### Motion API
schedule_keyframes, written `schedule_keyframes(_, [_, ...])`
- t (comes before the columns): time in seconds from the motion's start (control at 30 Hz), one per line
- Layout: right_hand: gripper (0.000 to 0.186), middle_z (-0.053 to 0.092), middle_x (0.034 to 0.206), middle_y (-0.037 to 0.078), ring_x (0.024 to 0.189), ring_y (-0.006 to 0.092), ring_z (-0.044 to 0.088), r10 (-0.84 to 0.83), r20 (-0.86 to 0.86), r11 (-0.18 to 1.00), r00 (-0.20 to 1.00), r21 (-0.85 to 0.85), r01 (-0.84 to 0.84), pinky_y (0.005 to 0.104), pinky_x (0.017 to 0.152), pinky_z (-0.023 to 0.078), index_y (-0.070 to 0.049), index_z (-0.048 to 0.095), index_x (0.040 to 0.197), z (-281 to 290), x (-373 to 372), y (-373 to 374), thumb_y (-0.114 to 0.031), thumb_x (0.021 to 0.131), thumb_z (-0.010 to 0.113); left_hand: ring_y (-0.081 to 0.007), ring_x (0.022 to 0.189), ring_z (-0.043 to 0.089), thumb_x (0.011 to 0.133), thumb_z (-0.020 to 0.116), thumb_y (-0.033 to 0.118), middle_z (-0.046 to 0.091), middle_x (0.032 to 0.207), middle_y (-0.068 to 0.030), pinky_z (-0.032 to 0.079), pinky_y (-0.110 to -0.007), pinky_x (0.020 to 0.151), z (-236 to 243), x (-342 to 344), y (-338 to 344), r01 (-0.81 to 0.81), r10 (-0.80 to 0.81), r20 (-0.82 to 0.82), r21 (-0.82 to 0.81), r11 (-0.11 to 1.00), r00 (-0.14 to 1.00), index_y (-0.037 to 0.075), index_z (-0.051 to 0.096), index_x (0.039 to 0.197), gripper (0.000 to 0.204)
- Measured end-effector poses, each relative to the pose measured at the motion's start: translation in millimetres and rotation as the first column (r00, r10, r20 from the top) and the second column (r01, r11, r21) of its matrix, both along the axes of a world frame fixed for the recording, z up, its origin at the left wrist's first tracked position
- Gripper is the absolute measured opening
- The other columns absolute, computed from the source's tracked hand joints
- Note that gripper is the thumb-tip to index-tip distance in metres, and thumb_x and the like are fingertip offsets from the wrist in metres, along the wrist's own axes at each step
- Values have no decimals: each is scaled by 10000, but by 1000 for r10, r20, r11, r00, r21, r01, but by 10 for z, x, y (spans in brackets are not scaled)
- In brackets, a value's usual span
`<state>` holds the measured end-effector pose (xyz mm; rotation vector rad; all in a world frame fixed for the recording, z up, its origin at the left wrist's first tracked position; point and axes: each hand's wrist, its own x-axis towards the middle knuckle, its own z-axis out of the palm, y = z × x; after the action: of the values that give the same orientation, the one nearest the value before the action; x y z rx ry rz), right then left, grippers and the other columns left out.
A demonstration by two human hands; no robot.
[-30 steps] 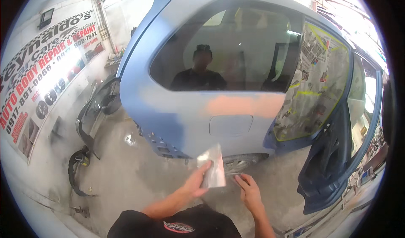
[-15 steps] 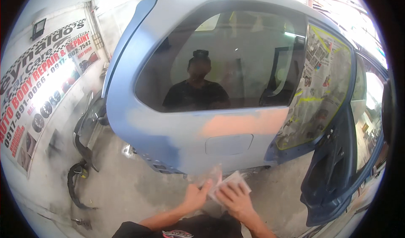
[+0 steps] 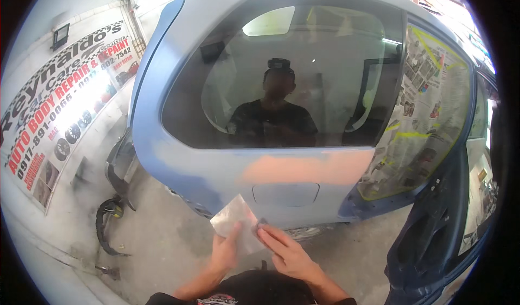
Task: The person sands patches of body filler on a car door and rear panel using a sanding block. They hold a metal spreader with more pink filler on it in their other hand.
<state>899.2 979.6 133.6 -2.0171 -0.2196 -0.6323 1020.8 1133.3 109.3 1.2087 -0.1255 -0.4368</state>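
In front of my body, my left hand (image 3: pixel 223 252) grips a thin, pale grey, slightly shiny square sheet (image 3: pixel 234 213), its thumb lying across the face. My right hand (image 3: pixel 287 252) is closed in a pinch at the sheet's right edge, where a small dark bit shows by the fingertips. Whether that bit is a separate piece or the sheet's own corner, I cannot tell. Beyond both hands stands a car's side panel (image 3: pixel 222 167), blue with grey patches and a salmon-coloured patch (image 3: pixel 309 166) below the dark window (image 3: pixel 216 110). A fuel flap (image 3: pixel 286 194) lies just past the sheet.
To the right, a dark car door (image 3: pixel 433 224) hangs open beside an opening masked with newspaper (image 3: pixel 428 121) and yellow tape. Car trim parts (image 3: pixel 108 226) lie against the left wall, below a large printed banner (image 3: pixel 70 110). Underfoot is concrete floor (image 3: pixel 157 229).
My hands have moved left and the sheet is turned, its face now showing. The right hand has gone from spread over a pale pad to pinching the sheet's edge. The view has shifted slightly.
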Motion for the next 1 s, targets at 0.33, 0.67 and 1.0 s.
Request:
schedule_keyframes(0.33, [462, 560, 1281, 167, 1151, 314, 560, 10, -260, 990, 966, -131, -45, 357, 963, 458, -38, 533, 1356, -931, 253, -212, -19, 895, 560, -233, 1060, 629, 971, 611, 169, 624, 1193, -94, 538, -434, 888, 185, -13, 232, -42, 2, -205, -188, 981, 979, 30, 525, 1288, 357])
schedule_keyframes(0.67, [619, 539, 1355, 92, 1151, 186, 557, 331, -201, 531, 922, 847, -6, 336, 1030, 415, -32, 368, 1475, -1048, 1092, 110, -470, 1039, 403, -266, 1076, 620, 978, 600, 219, 611, 1202, -105, 526, -469, 909, -163, -102, 507, -99, 67, -315, -86, 991, 947, 30, 497, 1325, 408])
schedule_keyframes(1.0, [845, 625, 1002, 175, 800, 281, 657, 9, 530, 590, 848, 682, -432, 423, 746, 559, -167, -117, 1563, 2430, 2757, -896, -71, 952, 458, -259, 1079, 608, 993, 567, 227, 601, 1214, -118, 526, -441, 885, -36, 233, 1627, -206, 191, -89, -217, 954, 978, 16, 498, 1327, 400])
